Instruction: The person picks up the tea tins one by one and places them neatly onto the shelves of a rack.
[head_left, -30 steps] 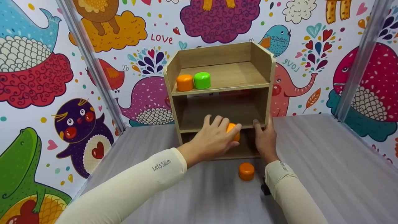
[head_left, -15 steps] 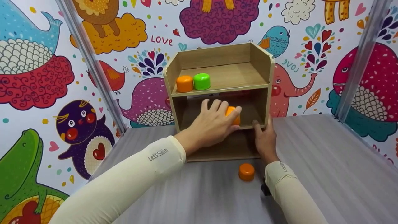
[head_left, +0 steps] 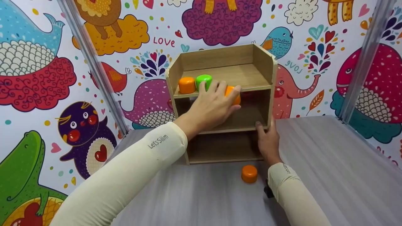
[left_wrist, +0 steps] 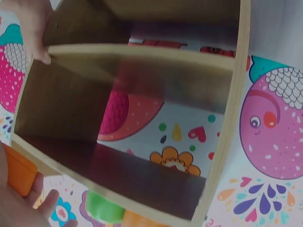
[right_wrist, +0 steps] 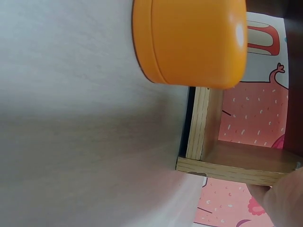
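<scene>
My left hand [head_left: 213,106] holds an orange round container [head_left: 237,99] between thumb and fingers, at the front edge of the top board of a small wooden shelf [head_left: 220,129]. In the left wrist view the held container [left_wrist: 20,172] shows beside the end of that board. My right hand [head_left: 269,139] grips the shelf's right side panel, thumb at the front edge and fingers on the outer side. On the top board, at the left, an orange container [head_left: 187,85] and a green one [head_left: 204,81] stand side by side, the green partly behind my left fingers.
Another orange container [head_left: 249,174] stands on the grey table [head_left: 201,201] in front of the shelf's lower right, near my right forearm. Cartoon-printed walls [head_left: 150,18] with metal posts [head_left: 91,62] close in the back and sides.
My left hand has raised the orange container from the lower compartment's height, past the middle board, to the top board's front edge. My right hand has stayed on the side panel.
</scene>
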Demonstrator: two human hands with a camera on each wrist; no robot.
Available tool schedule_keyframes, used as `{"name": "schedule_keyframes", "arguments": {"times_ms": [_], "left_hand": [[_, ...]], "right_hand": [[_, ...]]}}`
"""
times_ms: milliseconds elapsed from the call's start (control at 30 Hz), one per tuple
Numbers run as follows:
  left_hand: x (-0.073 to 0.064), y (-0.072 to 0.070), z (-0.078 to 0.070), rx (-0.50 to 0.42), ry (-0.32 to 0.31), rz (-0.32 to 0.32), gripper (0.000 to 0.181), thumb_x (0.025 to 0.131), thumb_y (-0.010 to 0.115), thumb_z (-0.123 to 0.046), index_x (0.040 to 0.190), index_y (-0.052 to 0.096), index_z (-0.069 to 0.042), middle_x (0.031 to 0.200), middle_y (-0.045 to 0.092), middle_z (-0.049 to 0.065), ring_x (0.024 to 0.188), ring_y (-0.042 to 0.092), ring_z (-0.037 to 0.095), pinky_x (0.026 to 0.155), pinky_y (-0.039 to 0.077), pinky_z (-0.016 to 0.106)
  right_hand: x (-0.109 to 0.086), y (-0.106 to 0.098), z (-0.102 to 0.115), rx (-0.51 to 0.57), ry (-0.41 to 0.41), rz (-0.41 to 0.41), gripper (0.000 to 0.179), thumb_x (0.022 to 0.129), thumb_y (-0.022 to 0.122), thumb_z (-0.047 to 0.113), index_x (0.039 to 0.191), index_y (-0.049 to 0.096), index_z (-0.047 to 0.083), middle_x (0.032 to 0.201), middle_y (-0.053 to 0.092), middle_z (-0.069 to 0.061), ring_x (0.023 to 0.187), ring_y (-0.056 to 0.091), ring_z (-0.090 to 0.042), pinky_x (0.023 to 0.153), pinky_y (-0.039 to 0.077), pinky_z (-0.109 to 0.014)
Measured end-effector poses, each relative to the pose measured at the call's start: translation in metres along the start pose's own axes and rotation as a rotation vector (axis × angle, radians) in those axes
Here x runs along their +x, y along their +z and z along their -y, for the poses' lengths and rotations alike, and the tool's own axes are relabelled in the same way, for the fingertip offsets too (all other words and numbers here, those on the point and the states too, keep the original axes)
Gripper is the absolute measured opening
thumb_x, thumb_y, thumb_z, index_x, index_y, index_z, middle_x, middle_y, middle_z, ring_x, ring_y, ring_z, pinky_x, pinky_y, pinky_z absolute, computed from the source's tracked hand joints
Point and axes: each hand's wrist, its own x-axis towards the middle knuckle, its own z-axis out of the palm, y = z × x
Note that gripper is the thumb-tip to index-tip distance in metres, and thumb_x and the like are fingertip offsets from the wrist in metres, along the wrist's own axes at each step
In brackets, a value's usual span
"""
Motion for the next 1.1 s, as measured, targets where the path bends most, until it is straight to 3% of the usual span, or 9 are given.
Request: {"name": "schedule_keyframes", "arguments": {"times_ms": [333,833,1100], "left_hand": [[0.025,-0.01,0.011,0.006,-0.059,-0.037,0.052,0.107,0.038,-0.055,0.151,0.034,-0.028,0.141,0.05,0.016,0.131,0.049,0.038,0.11,0.034,0.065],[0.059,-0.007,0.02,-0.014,-0.183,0.008,0.053,0.105,0.04,-0.058,0.154,0.034,-0.037,0.141,0.048,0.014,0.127,0.048,0.036,0.104,0.036,0.063],[0.072,-0.001,0.024,-0.041,-0.251,0.071,0.054,0.104,0.045,-0.057,0.155,0.034,-0.041,0.145,0.047,0.015,0.131,0.046,0.038,0.109,0.031,0.068]], "right_hand": [[0.001,-0.002,0.0,0.03,0.025,0.012,0.071,0.101,0.057,0.053,0.159,0.017,0.047,0.161,0.036,0.0,0.144,0.041,-0.029,0.122,0.027,-0.056],[0.0,0.0,0.001,0.006,0.006,-0.005,0.068,0.102,0.057,0.048,0.16,0.02,0.044,0.158,0.042,-0.003,0.137,0.046,-0.027,0.123,0.029,-0.051],[-0.001,0.0,0.002,0.019,0.031,0.016,0.069,0.102,0.055,0.052,0.16,0.017,0.048,0.161,0.037,0.001,0.142,0.042,-0.027,0.123,0.027,-0.054]]}}
